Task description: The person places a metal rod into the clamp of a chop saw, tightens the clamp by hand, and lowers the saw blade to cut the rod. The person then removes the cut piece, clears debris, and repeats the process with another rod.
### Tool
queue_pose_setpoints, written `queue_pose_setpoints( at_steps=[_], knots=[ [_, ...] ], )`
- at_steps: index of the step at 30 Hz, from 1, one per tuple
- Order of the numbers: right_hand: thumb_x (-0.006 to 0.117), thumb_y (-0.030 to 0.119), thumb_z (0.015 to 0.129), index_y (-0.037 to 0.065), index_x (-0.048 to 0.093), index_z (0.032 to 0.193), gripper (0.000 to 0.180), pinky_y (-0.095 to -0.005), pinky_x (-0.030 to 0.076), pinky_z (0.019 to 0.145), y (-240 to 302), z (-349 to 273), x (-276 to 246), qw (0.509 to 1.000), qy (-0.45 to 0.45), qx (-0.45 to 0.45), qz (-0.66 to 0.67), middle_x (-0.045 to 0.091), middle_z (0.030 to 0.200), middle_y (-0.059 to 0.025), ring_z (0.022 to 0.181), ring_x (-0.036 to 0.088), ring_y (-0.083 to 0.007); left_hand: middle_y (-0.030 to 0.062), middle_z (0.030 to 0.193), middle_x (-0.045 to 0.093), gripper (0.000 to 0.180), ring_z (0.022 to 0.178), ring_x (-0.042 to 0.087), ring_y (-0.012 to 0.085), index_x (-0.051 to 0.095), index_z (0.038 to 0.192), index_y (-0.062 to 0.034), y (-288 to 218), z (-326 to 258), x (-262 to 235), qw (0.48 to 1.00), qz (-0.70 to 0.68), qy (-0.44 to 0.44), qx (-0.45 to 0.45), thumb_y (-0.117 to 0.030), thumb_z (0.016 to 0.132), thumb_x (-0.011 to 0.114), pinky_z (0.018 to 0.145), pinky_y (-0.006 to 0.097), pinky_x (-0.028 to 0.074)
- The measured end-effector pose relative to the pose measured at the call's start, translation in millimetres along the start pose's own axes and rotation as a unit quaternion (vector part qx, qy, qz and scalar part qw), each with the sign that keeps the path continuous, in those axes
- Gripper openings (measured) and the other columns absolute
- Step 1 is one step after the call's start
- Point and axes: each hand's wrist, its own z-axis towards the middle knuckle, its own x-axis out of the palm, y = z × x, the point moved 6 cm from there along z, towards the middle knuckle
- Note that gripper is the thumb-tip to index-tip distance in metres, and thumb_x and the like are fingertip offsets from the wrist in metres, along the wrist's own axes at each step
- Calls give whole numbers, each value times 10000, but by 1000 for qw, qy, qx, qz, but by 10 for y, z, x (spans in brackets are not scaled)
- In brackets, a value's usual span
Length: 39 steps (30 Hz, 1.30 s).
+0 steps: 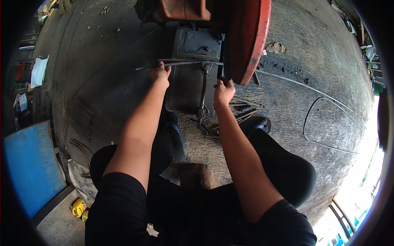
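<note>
A cut-off saw with a red disc guard [255,45] stands on the floor in front of me, on a dark metal base [186,88]. Thin metal rods [180,63] lie crosswise over that base, against the end of its clamp screw [203,87]. My left hand [161,74] is closed at the rods' left part, fingers pinched around one of them. Just below the guard, at the base's right edge, my right hand [224,91] has its fingers curled closed. Whatever the right fingers grip is hidden.
Cut rod pieces [245,115] lie by my right foot. A long bent wire [305,87] stretches across the floor to the right. At far left leans a blue panel [33,166], with a yellow container [78,208] below it. A wooden block [196,175] sits between my legs.
</note>
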Motion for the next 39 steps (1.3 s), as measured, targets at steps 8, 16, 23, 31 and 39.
queue_pose_setpoints(
  at_steps=[8, 16, 23, 31, 39],
  knots=[
    [601, 100, 835, 14, 608, 887, 101, -272, 409, 474, -286, 176, -137, 989, -48, 118, 72, 594, 680, -48, 578, 552, -118, 92, 812, 617, 172, 637, 623, 182, 540, 886, 1, 133, -6, 247, 998, 55, 7, -22, -124, 883, 658, 616, 306, 588],
    [574, 22, 798, -75, 627, 1008, 237, -305, 500, 706, -442, 305, -102, 972, -101, 157, 145, 665, 903, -125, 772, 626, -186, 74, 696, 609, 170, 571, 589, 155, 551, 833, -22, 237, -147, 425, 992, 122, -8, -31, -114, 854, 693, 543, 287, 544],
    [642, 109, 834, -41, 616, 1007, 231, -293, 477, 659, -315, 178, -35, 960, -68, 190, 192, 644, 904, -75, 732, 599, -155, 74, 727, 621, 173, 566, 589, 150, 570, 851, -15, 303, -156, 439, 992, 114, -14, -48, -127, 847, 702, 544, 291, 553],
    [592, 145, 868, 75, 578, 1026, 174, -268, 435, 587, -434, 242, -45, 957, -53, 216, 186, 642, 936, -26, 690, 580, -121, 46, 728, 639, 169, 606, 620, 133, 603, 826, -42, 316, -189, 417, 985, 153, 13, -80, -168, 839, 716, 569, 265, 566],
    [617, 43, 817, -46, 618, 1001, 204, -298, 490, 665, -461, 204, -2, 951, -87, 207, 214, 654, 906, -93, 736, 615, -168, 51, 742, 639, 158, 624, 617, 142, 625, 835, -51, 410, -86, 335, 990, 75, 22, -119, -180, 841, 716, 580, 255, 571]
  ],
)
